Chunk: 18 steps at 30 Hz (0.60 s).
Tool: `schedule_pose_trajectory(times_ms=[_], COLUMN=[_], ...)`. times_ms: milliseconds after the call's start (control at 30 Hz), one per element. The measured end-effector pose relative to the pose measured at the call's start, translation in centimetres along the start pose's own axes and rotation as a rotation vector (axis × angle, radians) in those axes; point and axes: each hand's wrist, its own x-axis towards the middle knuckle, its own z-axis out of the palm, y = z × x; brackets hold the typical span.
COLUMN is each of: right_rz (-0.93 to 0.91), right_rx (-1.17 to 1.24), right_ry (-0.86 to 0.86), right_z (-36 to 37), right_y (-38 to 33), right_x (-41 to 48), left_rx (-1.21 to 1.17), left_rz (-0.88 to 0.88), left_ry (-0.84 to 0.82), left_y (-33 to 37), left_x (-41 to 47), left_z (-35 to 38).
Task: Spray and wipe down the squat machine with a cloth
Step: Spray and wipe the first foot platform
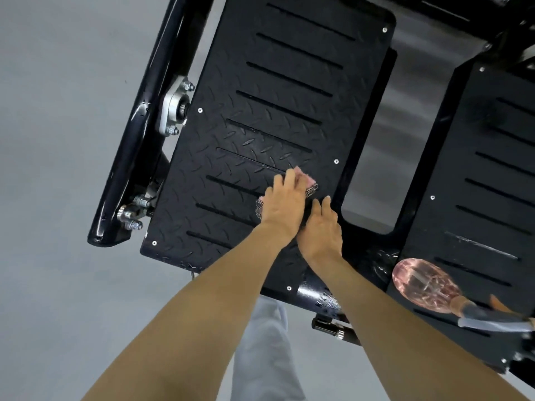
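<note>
Grey floor (58,169) surrounds two black footplates (260,111). Left hand (282,205) presses one pink cloth (303,177) open-palmed; right hand (321,228) rests flat beside. One spray bottle (425,285) lies at four o'clock.

cloth (304,179): mostly hidden under left hand (282,205) | spray bottle (425,285): blurred, trigger end cut off (right edge)
</note>
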Motion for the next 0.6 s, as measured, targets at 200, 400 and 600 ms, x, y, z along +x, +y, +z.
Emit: schedule_pose_trajectory(times_ms=[200, 400, 600], right_rz=[-0.030, -0.055, -0.069], right_rx=[-0.021, -0.048, -0.029], right_ry=[-0.031, -0.033, -0.052], right_z=[-0.2, -1.0, -1.4], right_y=[0.2, -0.9, -1.5], right_x=[-0.3, 0.4, 1.2], left_rx=[0.289, 0.402, 0.342], left_rz=[0.211, 0.157, -0.056], left_ry=[-0.012, -0.014, 0.029], left_y=[-2.9, -7.8, -12.6], left_x=[0.2, 0.5, -0.3], left_z=[-0.8, -2.5, -3.4])
